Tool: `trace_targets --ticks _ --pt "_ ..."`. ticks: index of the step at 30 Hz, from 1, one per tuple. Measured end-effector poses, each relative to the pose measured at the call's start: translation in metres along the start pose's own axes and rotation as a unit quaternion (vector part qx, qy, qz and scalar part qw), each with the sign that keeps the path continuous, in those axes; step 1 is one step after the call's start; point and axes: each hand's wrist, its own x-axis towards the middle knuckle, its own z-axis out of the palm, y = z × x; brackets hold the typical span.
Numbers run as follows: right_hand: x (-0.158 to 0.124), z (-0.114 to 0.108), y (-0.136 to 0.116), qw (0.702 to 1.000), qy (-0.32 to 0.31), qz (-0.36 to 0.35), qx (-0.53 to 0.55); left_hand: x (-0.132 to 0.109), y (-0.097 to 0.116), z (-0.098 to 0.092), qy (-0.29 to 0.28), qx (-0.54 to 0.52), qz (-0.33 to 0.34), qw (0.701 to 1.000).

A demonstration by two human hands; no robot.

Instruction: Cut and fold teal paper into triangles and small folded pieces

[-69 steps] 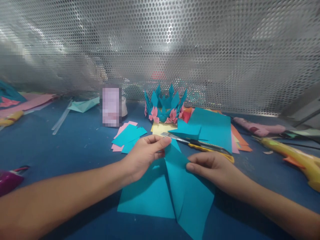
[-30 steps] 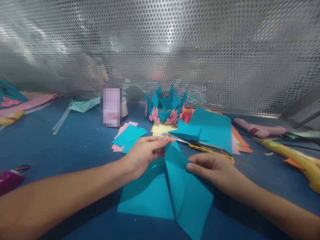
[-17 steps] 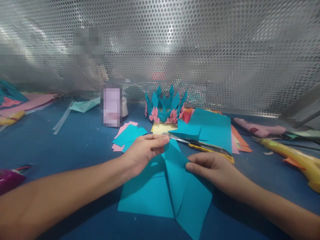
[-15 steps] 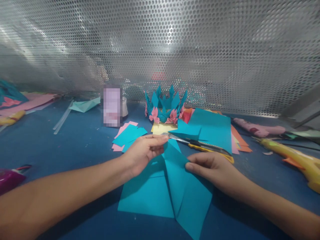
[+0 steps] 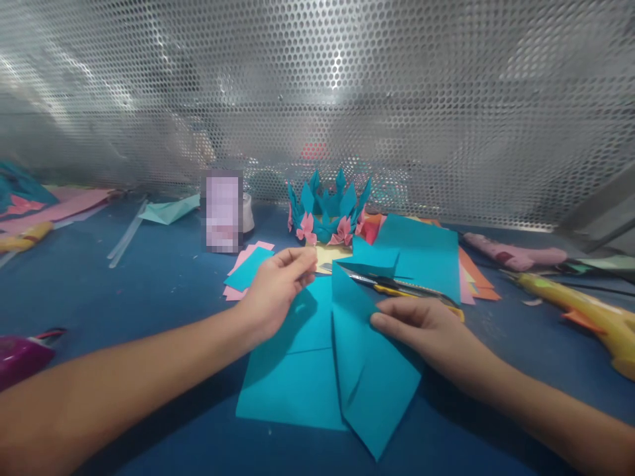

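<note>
A large teal paper sheet lies on the blue table in front of me. Its right part is folded into a raised flap. My left hand has its fingertips pinched together at the sheet's far left corner. My right hand rests on the flap's right side with fingers curled, pinning the fold down. Just beyond the sheet lies a yellow and black utility knife.
A teal paper crown with pink flowers stands behind, beside a stack of coloured sheets. Small pink and teal squares lie to the left. A yellow glue gun and a pink one lie on the right. A perforated metal screen closes the back.
My left hand has moved left and away from me, opening the left part of the sheet flat. The flap under my right hand has stayed, and the right hand has barely shifted.
</note>
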Motion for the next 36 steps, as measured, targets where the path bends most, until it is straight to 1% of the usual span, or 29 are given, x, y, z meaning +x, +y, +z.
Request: trace_targets --ticks 2,5,8,10,15,20,27,32,36 --pt "-0.001 0.000 -0.001 0.999 0.016 0.020 0.029 -0.006 -0.001 0.004 -0.037 0.041 0.002 0.998" --pt "-0.001 -0.001 -0.002 0.997 0.022 0.035 0.060 -0.014 -0.003 0.007 -0.087 0.101 0.012 0.991" --pt "0.000 -0.002 -0.004 0.997 0.038 0.035 0.054 -0.015 -0.006 0.005 -0.127 0.145 0.020 0.981" --pt "0.000 -0.001 -0.005 0.998 0.046 0.026 0.035 -0.014 -0.008 0.003 -0.140 0.164 0.028 0.976" --pt "0.001 -0.001 -0.004 0.999 0.051 0.000 0.014 -0.012 -0.008 0.003 -0.112 0.182 0.032 0.976" --pt "0.001 -0.001 -0.002 0.999 0.034 -0.012 -0.006 -0.013 -0.006 0.004 -0.094 0.197 0.012 0.976" --pt "0.000 -0.002 -0.003 0.999 0.023 -0.018 -0.012 -0.013 -0.008 0.002 -0.116 0.205 0.026 0.972" --pt "0.001 -0.002 -0.002 0.999 0.025 -0.021 -0.016 -0.014 -0.007 0.004 -0.105 0.182 0.002 0.978" --pt "0.000 -0.002 -0.003 0.999 0.034 -0.022 -0.015 -0.014 -0.007 0.004 -0.101 0.180 -0.001 0.978"
